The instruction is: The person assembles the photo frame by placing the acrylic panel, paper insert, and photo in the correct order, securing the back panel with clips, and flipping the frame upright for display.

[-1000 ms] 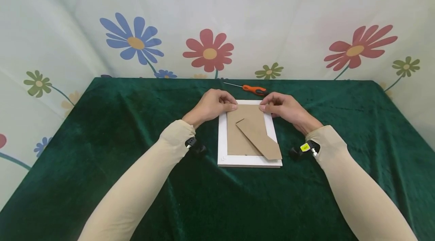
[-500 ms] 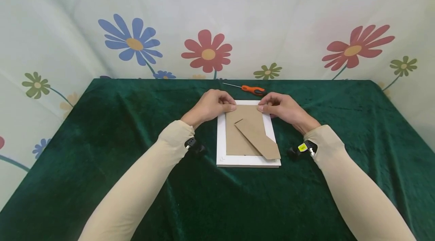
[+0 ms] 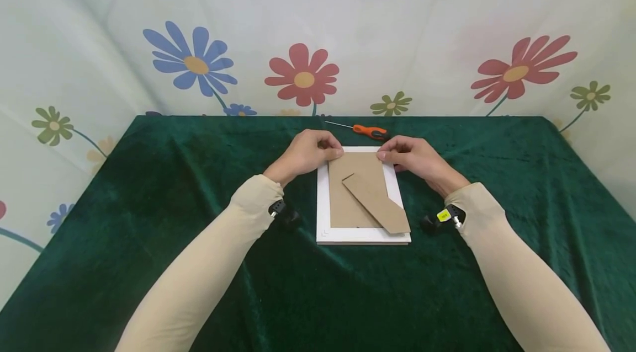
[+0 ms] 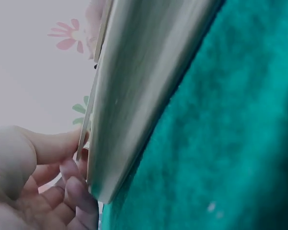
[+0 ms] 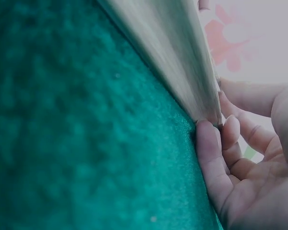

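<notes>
A white picture frame (image 3: 324, 214) lies face down on the green cloth, its brown backing board (image 3: 354, 197) up, with a cardboard stand flap (image 3: 379, 204) slanting across it. My left hand (image 3: 309, 154) grips the frame's far left corner, thumb on the backing board. My right hand (image 3: 410, 157) grips the far right corner the same way. In the left wrist view the curled fingers (image 4: 72, 187) sit under the frame's edge (image 4: 129, 96). In the right wrist view the fingers (image 5: 216, 143) curl against the frame's corner (image 5: 182, 62).
An orange-handled screwdriver (image 3: 366, 130) lies just beyond the frame, near the table's back edge. The green velvet cloth (image 3: 174, 175) covers the whole table. A flowered fabric backdrop (image 3: 303, 73) closes off the back and sides.
Both hands stay on the frame's far corners. The left thumb has shifted slightly on the backing board; the frame has not visibly moved.
</notes>
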Tool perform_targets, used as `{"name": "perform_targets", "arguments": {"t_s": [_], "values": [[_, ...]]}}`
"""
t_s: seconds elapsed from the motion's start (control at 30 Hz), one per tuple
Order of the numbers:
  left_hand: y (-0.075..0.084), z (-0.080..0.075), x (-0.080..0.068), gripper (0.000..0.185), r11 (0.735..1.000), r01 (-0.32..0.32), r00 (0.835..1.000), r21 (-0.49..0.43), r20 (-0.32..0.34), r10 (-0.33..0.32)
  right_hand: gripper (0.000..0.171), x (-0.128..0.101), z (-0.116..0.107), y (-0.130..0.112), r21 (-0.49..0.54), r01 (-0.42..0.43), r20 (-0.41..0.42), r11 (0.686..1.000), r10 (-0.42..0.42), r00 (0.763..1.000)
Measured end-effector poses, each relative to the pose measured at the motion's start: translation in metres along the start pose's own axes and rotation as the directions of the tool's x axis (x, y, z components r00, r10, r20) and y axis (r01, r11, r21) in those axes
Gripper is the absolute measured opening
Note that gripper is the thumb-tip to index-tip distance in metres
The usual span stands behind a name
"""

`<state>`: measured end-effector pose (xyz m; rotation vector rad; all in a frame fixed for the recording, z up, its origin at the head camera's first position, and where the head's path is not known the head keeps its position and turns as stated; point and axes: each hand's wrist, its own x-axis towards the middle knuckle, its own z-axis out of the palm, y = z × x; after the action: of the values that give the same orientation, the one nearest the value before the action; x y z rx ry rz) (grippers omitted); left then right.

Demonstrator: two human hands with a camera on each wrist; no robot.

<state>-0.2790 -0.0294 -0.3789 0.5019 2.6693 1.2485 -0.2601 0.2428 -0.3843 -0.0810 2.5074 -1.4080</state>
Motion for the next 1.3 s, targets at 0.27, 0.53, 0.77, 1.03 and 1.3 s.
{"name": "perform_targets", "arguments": {"t_s": [0.27, 0.53, 0.77, 1.03, 1.3], "values": [[0.0041, -0.0019, -0.0004, 0.016, 1.0, 0.0, 1.0, 0.004, -0.019, 0.0, 0.037, -0.0006, -0.0008, -0.0007, 0.036, 0.021, -0.001, 0.999, -0.021, 1.0], [0.0061, -0.003, 0.0003, 0.019, 0.992, 0.099, 0.995, -0.072, -0.025, -0.101, 0.036, -0.0032, -0.0013, -0.0019, 0.031, 0.041, -0.018, 0.999, -0.041, 0.999], [0.006, -0.0052, 0.0023, 0.021, 0.977, 0.17, 0.985, -0.131, -0.014, -0.173, 0.039, -0.0026, -0.0022, -0.002, -0.011, 0.066, -0.027, 0.998, -0.066, 0.997], [0.0062, -0.0053, 0.0031, 0.022, 0.967, 0.178, 0.983, -0.183, -0.006, -0.182, 0.039, -0.0046, 0.002, -0.0066, -0.003, 0.111, -0.058, 0.994, -0.111, 0.992], [0.0011, -0.0068, 0.0018, 0.019, 0.981, 0.096, 0.995, -0.17, -0.001, -0.098, 0.039, -0.0047, 0.0007, -0.0053, 0.06, 0.067, -0.037, 0.996, -0.064, 0.997]]}}
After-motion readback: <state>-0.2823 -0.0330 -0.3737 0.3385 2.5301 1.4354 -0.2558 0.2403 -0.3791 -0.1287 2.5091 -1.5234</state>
